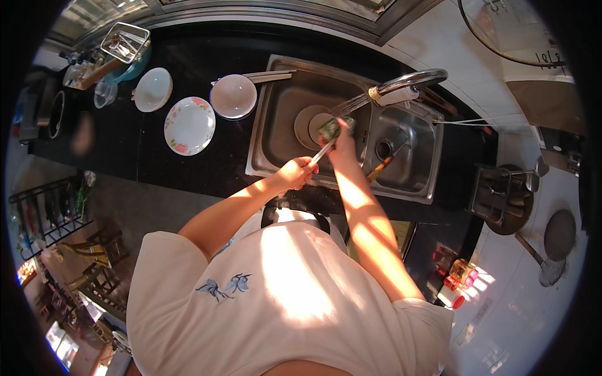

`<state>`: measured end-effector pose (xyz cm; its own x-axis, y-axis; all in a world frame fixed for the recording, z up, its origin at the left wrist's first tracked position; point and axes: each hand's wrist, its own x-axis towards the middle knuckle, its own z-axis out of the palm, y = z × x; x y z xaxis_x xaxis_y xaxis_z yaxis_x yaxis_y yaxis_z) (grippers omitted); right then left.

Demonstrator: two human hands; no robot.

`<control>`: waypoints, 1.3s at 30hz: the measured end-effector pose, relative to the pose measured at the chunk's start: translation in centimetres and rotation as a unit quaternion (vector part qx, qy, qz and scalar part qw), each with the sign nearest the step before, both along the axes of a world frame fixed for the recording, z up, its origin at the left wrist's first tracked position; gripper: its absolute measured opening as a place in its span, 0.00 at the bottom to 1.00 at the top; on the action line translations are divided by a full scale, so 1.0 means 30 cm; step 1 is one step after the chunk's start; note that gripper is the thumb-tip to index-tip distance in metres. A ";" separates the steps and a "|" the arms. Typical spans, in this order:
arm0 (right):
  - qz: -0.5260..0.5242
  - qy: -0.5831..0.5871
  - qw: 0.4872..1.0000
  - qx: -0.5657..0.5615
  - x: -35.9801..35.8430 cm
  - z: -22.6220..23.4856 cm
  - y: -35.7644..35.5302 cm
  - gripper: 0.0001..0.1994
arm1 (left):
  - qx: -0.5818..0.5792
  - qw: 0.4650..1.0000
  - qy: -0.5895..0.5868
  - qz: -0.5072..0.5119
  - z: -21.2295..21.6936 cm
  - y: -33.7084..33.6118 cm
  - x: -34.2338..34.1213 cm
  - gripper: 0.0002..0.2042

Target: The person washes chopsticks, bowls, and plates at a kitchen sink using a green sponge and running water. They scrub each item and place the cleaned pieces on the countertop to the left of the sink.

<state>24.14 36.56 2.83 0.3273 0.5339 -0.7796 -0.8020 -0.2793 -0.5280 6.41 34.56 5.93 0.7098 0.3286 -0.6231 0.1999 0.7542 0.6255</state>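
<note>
Over the front of the left sink basin point(276, 135), my left hand point(298, 173) is closed around one end of a slim pale utensil point(322, 152). It slants up to my right hand point(343, 148), which is closed around a green scrubbing cloth or pad point(332, 128) at the utensil's other end. That end is hidden, so its kind does not show. Water streams from the curved faucet point(417, 79) just behind the pad. Pale round dishes point(303, 128) lie in the basin, partly covered by the pad and my right hand.
On the black counter point(207, 172) to the left stand a white bowl point(153, 89), a floral plate point(189, 126) and stacked bowls point(233, 96). Pale sticks point(269, 76) rest across the sink's rim. A wooden-handled tool point(379, 168) lies in the right basin point(414, 172).
</note>
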 end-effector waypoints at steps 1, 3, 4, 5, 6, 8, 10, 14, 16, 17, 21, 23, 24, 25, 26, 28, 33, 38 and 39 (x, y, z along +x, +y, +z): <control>-0.035 0.003 0.999 -0.017 0.047 -0.005 0.030 0.16 | -0.065 0.996 -0.063 0.001 0.022 0.000 -0.009 0.11; 0.017 -0.015 0.999 0.045 0.050 0.025 0.046 0.16 | -0.114 0.984 -0.134 0.013 0.040 0.006 -0.020 0.11; 0.007 -0.003 0.999 0.052 0.027 0.032 0.046 0.16 | -0.119 0.983 -0.133 0.029 0.041 0.012 -0.020 0.11; 0.001 0.007 0.998 0.058 -0.014 0.061 0.046 0.15 | -0.124 0.982 -0.134 0.047 0.041 0.026 -0.010 0.11; 0.033 -0.009 0.998 0.054 -0.040 0.049 0.034 0.13 | -0.131 0.980 -0.136 0.063 0.045 0.037 0.006 0.11; 0.133 -0.049 0.985 0.094 -0.076 0.007 -0.004 0.14 | -0.116 0.981 -0.111 0.111 0.049 0.073 0.039 0.13; 0.091 -0.092 0.984 0.119 -0.106 -0.020 -0.007 0.15 | -0.113 0.983 -0.095 0.105 0.054 0.094 0.048 0.13; 0.090 -0.118 0.986 0.074 -0.022 0.014 0.058 0.11 | -0.109 0.984 -0.118 0.078 0.048 0.079 0.038 0.12; 0.008 -0.081 0.995 0.051 0.059 0.003 0.110 0.11 | -0.113 0.985 -0.123 0.041 0.049 0.050 0.017 0.12; 0.007 -0.076 0.994 0.079 0.131 -0.032 0.106 0.12 | -0.115 0.985 -0.126 0.017 0.053 0.039 0.003 0.13; 0.002 0.057 0.992 0.113 0.229 -0.071 0.055 0.13 | -0.087 0.993 -0.070 0.040 0.019 0.043 -0.016 0.14; 0.035 0.156 0.972 0.172 0.205 -0.093 -0.002 0.14 | -0.060 0.995 -0.060 0.053 -0.018 0.070 0.020 0.15; 0.067 0.132 0.969 0.198 0.155 -0.070 -0.021 0.17 | -0.039 0.997 -0.040 0.060 -0.039 0.081 0.044 0.15; 0.035 0.129 0.972 0.194 0.101 -0.050 -0.031 0.17 | -0.018 0.997 -0.020 0.067 -0.060 0.090 0.063 0.15; 0.048 0.112 0.974 0.191 0.079 -0.054 -0.040 0.17 | -0.017 0.998 -0.019 0.052 -0.065 0.100 0.082 0.15; 0.081 0.078 0.976 0.187 0.063 -0.053 -0.049 0.16 | -0.008 0.999 0.002 0.049 -0.073 0.107 0.121 0.15; 0.134 -0.060 0.978 0.145 -0.065 -0.093 -0.073 0.14 | 0.457 0.885 -0.023 0.089 -0.357 0.097 0.127 0.13; 0.088 -0.032 0.990 0.108 -0.048 -0.064 -0.077 0.11 | 0.364 0.927 0.089 0.013 -0.202 0.055 0.055 0.14; 0.065 -0.023 0.991 0.118 -0.036 -0.033 -0.066 0.10 | 0.305 0.947 0.099 0.008 -0.184 0.044 0.036 0.13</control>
